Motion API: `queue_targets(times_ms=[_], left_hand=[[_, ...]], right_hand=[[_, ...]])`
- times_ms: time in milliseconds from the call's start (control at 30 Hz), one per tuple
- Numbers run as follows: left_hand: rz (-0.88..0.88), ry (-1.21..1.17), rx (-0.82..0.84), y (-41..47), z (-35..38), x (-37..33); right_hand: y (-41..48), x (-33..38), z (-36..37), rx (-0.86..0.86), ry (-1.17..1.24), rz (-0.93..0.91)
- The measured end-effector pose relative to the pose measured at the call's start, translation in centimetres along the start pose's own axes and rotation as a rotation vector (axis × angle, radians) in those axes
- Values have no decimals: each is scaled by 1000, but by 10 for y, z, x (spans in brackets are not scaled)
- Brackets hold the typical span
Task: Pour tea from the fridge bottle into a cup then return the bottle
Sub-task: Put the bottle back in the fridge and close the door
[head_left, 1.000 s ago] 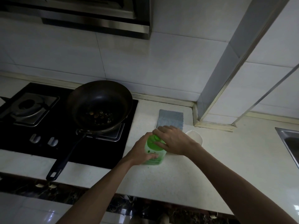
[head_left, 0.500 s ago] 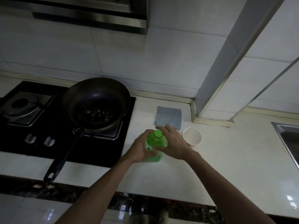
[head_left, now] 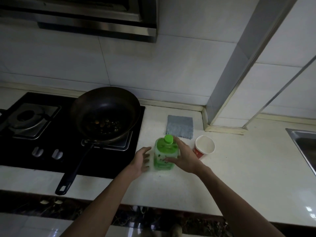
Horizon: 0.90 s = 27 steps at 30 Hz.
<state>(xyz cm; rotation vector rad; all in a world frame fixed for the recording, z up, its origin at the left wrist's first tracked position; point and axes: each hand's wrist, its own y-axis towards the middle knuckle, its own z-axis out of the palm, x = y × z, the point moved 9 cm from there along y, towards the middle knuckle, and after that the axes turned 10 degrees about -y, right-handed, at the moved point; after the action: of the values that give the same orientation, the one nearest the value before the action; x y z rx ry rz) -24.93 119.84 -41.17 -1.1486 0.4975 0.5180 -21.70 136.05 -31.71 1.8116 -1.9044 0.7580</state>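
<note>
A green tea bottle (head_left: pixel 163 153) with a green screw cap stands upright on the white counter (head_left: pixel 239 177). My right hand (head_left: pixel 183 157) wraps the bottle's right side, thumb across the label. My left hand (head_left: pixel 142 160) hovers just left of the bottle, fingers spread, a small gap between palm and plastic. A red and white paper cup (head_left: pixel 204 147) stands upright right of the bottle, and I cannot tell whether it holds any liquid.
A dark frying pan (head_left: pixel 105 115) with food bits sits on the black gas hob (head_left: pixel 34 134), its handle (head_left: pixel 73 170) pointing toward the counter's front edge. A grey cloth (head_left: pixel 180 126) lies behind the bottle. A steel sink (head_left: pixel 304 144) is at the far right.
My right hand slid off the cap down to the bottle's side. My left hand let go of the bottle and drew back a little to the left.
</note>
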Motion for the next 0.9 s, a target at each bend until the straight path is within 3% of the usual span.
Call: queue_targets(times_ms=[67,333,533,900], left_hand=[[-36,-15,-16,-1,0,-1],[-4,-536,206,-28,26,-50],[118,-523,231,-78,39,-92],[343,-499,119,-176,25,-133]], right_hand=[[-1,17,-21,-41,63,-24],[9,88,-102,-126,187,-147],[15,130,-132,-158,224,-295],[-6,229,-158,-104,372,-596]])
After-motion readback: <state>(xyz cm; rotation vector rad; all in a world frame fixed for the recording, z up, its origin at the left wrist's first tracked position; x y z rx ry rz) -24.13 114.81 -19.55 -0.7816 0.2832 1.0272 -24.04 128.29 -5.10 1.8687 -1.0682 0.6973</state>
